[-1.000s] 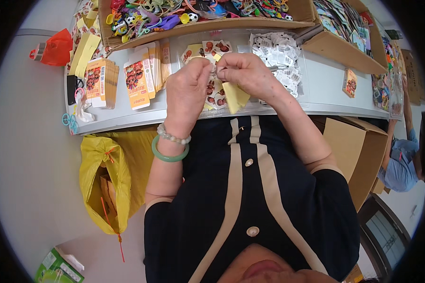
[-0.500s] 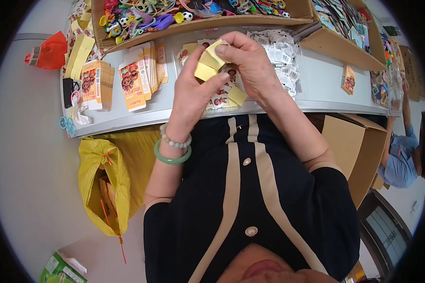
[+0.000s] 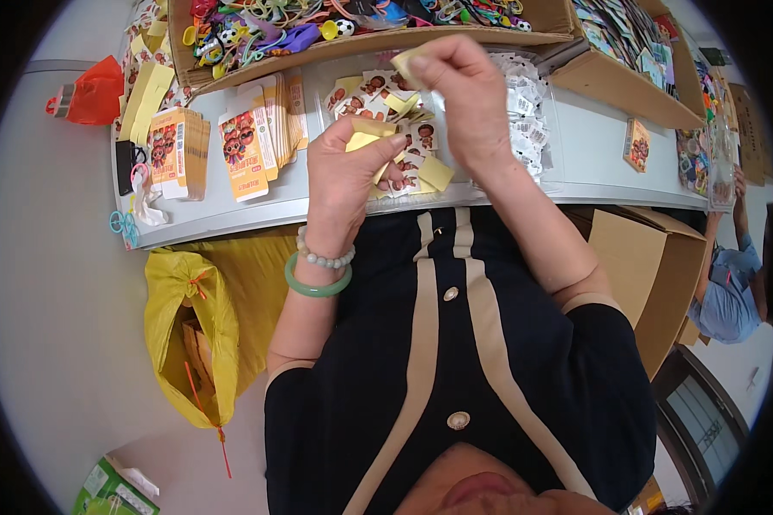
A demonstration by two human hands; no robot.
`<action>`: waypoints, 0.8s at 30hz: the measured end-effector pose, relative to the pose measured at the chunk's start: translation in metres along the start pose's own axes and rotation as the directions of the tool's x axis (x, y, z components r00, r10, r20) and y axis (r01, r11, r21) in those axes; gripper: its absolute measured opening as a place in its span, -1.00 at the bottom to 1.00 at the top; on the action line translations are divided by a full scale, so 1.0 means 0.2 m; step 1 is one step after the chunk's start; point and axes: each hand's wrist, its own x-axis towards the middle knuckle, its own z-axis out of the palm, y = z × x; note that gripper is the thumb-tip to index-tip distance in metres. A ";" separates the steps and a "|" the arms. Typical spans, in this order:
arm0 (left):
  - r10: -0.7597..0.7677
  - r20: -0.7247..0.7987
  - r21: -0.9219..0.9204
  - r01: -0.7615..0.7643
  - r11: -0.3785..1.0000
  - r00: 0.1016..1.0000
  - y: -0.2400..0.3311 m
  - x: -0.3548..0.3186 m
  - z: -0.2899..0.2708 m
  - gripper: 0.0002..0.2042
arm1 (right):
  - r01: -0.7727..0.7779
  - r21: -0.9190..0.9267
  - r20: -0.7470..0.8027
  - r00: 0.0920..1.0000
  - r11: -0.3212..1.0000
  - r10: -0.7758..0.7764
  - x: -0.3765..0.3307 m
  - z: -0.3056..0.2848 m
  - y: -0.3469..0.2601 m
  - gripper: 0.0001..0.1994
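White table (image 3: 594,165) beneath, left hand (image 3: 342,172) and farther-forward right hand (image 3: 474,96) pinch yellow papers (image 3: 368,137) between fingers (image 3: 381,154).

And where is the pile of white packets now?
In the head view, the white packets lie heaped just right of the right hand, near the toy box.

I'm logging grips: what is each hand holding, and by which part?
The left hand holds yellow paper, its thumb across the face. The right hand pinches a small yellow slip by its right-hand end.
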 end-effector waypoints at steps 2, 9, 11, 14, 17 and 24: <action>-0.034 0.018 0.023 0.033 0.999 0.999 -0.01 0.00 -0.02 -0.78 | -0.087 0.070 -0.052 0.995 0.994 0.091 0.03 -0.05 -0.04 -0.90; 0.094 -0.023 -0.037 -0.094 0.995 0.995 0.00 0.02 -0.06 -0.78 | 0.098 -0.432 0.289 0.957 0.897 0.034 -0.02 -0.11 0.03 -0.76; 0.149 -0.020 0.031 -0.149 0.988 0.989 0.01 0.02 -0.06 -0.72 | 0.078 -0.518 0.292 0.952 0.852 0.091 -0.06 -0.07 0.00 -0.66; 0.218 0.058 0.055 -0.221 0.974 0.974 0.00 -0.01 -0.02 -0.70 | -0.062 -0.581 0.305 0.908 0.812 0.288 -0.07 0.04 -0.06 -0.65; 0.259 0.039 0.070 -0.261 0.963 0.965 0.00 -0.01 -0.01 -0.72 | -0.217 -0.392 0.342 0.868 0.894 0.361 -0.04 0.03 -0.03 -0.70; 0.068 -0.091 0.117 -0.058 0.991 0.993 0.05 -0.05 -0.02 -0.95 | -0.129 -0.359 0.115 0.977 0.924 0.181 -0.03 -0.04 0.01 -0.91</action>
